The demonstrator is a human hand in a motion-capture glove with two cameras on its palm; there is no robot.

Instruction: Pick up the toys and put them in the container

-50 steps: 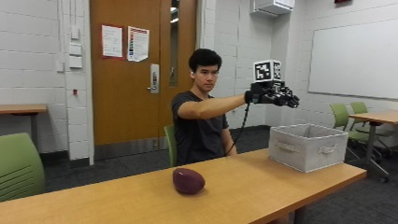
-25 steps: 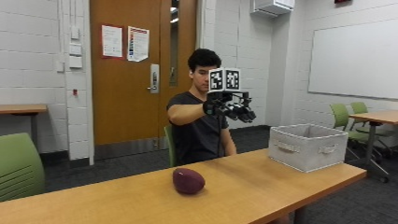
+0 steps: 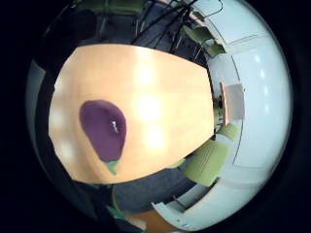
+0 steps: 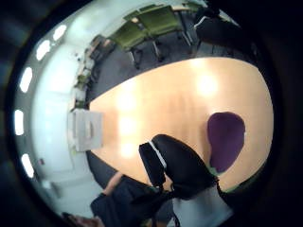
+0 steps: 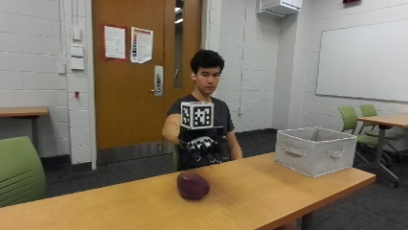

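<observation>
So from where I'm standing, the gloved right hand (image 5: 203, 146) hangs in the air just above and a bit behind the purple toy eggplant (image 5: 193, 186), palm facing down at it, nothing held. The fingers look loosely spread and pointing downward, relaxed rather than curled. There's a clear gap between fingertips and toy; no contact.

The eggplant sits on the wooden table (image 5: 127, 206), roughly mid-table and near the front edge on my side. In the little-finger palm view you can see its shape better: the eggplant (image 3: 103, 128) is elongated, with the green stem end toward one table edge, so its long axis runs more or less across the tabletop's depth, not along its length. I can't be more exact than that.

The grey fabric bin (image 5: 315, 150) is well apart from the toy, at the far end of the table.

My guess is the next move is pretty much a straight drop down onto the eggplant, fingers closing across its narrower width.
</observation>
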